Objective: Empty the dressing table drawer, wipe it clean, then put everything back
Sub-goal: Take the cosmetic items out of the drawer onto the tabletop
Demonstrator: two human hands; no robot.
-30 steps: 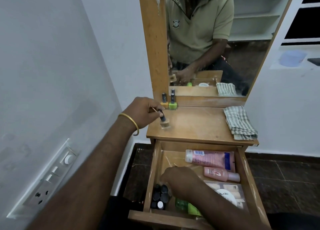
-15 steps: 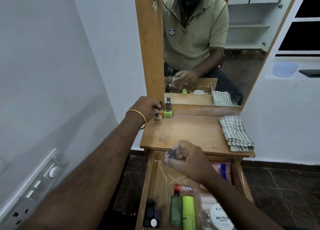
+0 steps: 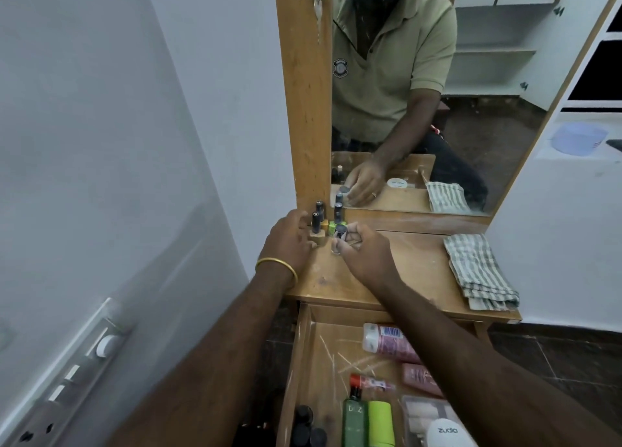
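Note:
The wooden drawer (image 3: 296, 362) is pulled open below the dressing table top (image 3: 414, 275). It holds a pink tube (image 3: 387, 342), a second pink tube (image 3: 417, 376), a green bottle (image 3: 353, 419), a lime bottle (image 3: 381, 423), dark caps (image 3: 304, 426) and a white jar (image 3: 447, 433). Several nail polish bottles (image 3: 318, 221) stand at the table's back left corner. My right hand (image 3: 365, 254) is shut on a small dark-capped nail polish bottle (image 3: 340, 236), held upright beside them. My left hand (image 3: 289, 241) rests by the bottles with fingers apart.
A folded striped cloth (image 3: 478, 271) lies on the right of the table top. The mirror (image 3: 437, 93) rises behind, with its wooden post (image 3: 303, 109) on the left. A white wall with a switch panel (image 3: 67, 379) stands close on the left.
My right hand has carried a small bottle from above the drawer up to the group at the back left. My left hand has let go of the bottle it set down there.

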